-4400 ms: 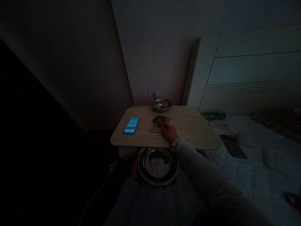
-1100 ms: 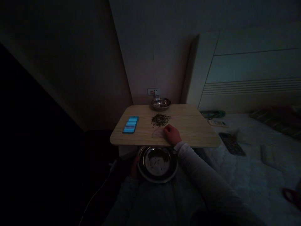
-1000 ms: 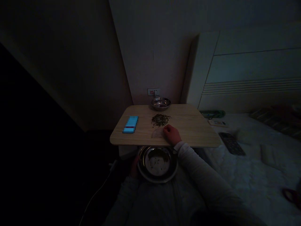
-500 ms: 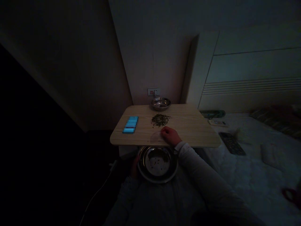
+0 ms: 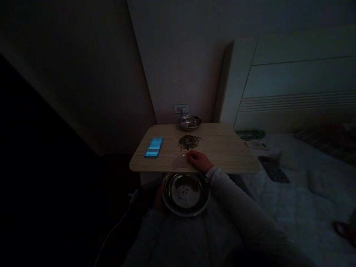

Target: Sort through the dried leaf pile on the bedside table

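My right hand [image 5: 198,160] is closed above the near part of the small wooden table, its fingertips pinching a thin see-through plastic piece [image 5: 180,162] with a rounded outline. A glint shows at the piece's upper edge, close to the fingers. Just beyond lies a loose pile of small dark green-brown dried bits [image 5: 189,142]. Under the table's front edge, my left hand [image 5: 159,196] grips the left rim of a wide steel basin [image 5: 185,213]. A few dark bits lie on the basin's bottom. Deep shadow hides most of the left fingers.
At the table's [image 5: 228,152] back edge stands a smaller steel bowl [image 5: 189,123]. A phone with a lit screen [image 5: 154,147] lies on the left. To the right is a bed [image 5: 300,215] with a dark patterned flat item [image 5: 274,170]. A wall socket [image 5: 180,108] is behind.
My right hand has moved from the pile's edge towards the table's front, then left with the plastic piece. The pile is now apart from my fingers. My left hand and the basin stay put.
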Demonstrator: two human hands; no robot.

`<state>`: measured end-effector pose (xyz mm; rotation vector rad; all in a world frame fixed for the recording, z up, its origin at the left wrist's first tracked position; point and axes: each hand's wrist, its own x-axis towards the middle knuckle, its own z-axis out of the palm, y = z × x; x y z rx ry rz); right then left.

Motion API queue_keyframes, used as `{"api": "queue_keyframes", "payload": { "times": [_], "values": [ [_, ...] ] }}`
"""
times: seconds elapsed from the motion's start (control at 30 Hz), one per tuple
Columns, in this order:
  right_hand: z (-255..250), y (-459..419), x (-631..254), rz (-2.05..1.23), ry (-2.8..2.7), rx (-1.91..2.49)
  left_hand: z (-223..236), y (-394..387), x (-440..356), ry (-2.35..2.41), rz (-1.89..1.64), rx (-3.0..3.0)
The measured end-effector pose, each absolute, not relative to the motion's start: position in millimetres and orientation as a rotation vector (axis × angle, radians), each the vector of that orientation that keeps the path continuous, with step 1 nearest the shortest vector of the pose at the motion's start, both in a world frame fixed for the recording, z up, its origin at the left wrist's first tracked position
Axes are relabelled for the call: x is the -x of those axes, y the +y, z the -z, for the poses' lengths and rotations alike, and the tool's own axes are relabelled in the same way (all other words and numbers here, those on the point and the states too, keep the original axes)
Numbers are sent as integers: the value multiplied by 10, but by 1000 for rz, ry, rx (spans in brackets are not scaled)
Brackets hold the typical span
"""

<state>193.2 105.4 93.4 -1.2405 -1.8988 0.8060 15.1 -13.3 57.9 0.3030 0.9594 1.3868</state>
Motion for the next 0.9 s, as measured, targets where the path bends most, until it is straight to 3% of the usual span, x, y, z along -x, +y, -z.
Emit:
{"api": "queue_keyframes", "payload": {
  "times": [0.33, 0.53, 0.9],
  "values": [
    [-966, 1055, -1975, -1013, -1759, 1206, -457, -89, -87, 981, -1430, -419],
    [-945, 1225, -2111, -720, -1365, 1434, -500, -112, -130, 1000, -1453, -401],
    [-935, 1375, -2117, -568, -1512, 1554, -525, -109, -159, 1014, -1415, -278]
  ]
}}
